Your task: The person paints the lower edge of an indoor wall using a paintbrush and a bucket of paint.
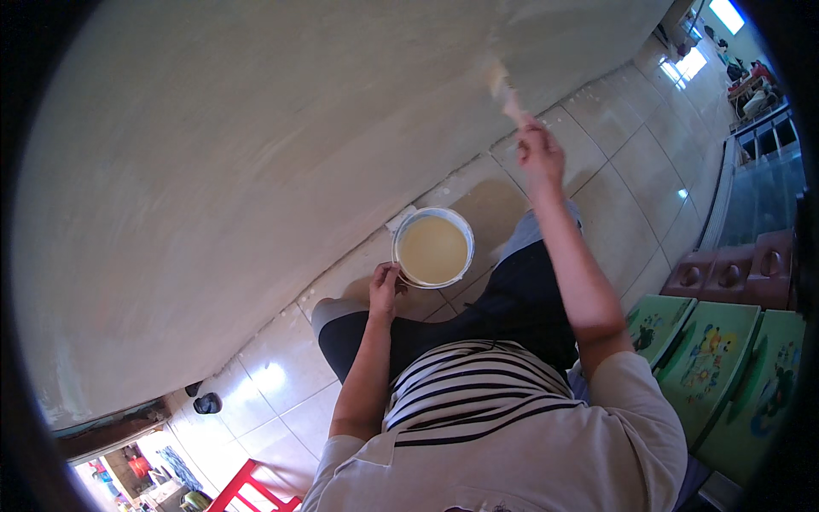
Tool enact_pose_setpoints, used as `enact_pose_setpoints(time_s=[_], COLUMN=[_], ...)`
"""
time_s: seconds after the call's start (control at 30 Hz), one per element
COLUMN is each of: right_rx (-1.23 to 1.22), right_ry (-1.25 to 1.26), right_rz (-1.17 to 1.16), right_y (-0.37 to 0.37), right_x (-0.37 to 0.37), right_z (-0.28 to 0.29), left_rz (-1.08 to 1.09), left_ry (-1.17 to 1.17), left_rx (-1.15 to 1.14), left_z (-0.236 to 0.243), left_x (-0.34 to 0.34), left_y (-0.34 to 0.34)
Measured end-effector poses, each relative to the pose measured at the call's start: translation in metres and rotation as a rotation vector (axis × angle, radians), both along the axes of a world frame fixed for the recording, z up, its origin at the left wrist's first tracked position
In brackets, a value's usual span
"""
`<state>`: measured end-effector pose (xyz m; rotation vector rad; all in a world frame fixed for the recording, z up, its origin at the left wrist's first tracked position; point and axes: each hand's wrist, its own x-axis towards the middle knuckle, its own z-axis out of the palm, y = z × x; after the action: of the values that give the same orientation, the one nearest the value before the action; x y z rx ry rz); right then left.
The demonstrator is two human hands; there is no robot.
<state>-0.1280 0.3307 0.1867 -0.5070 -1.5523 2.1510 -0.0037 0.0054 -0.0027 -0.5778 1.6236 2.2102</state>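
Glossy tiled floor [627, 205], green drawers [711, 352] right, red slatted seat [235, 483] lower left.

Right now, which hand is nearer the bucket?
The left hand, at the rim of the bucket; the right hand is farther off, holding a brush by the wall.

Mid-frame, the liquid [433, 250] is showing pale yellow in a white-rimmed bucket [470, 243], while the wall [256, 154] at upper left is showing mottled grey-beige and the blurred brush [503, 90] above centre is looking pale. Below centre, the shirt [486, 384] is displaying black stripes on white, the trousers [525, 299] black and grey. At right, green drawers [708, 346] are carrying multicoloured cartoon prints below brown drawers [729, 277].
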Motion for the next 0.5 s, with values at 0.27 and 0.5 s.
enact_pose_setpoints(time_s=[0.27,0.5], right_rx=[0.427,0.259], right_ry=[0.180,0.022], right_rz=[0.425,0.653], right_y=[-0.164,-0.141], right_x=[0.088,0.068], right_z=[0.002,0.012], left_rz=[0.004,0.014], left_ry=[0.006,-0.036], left_rx=[0.045,0.028], left_z=[0.000,0.004], left_x=[0.000,-0.001], left_y=[-0.004,-0.003])
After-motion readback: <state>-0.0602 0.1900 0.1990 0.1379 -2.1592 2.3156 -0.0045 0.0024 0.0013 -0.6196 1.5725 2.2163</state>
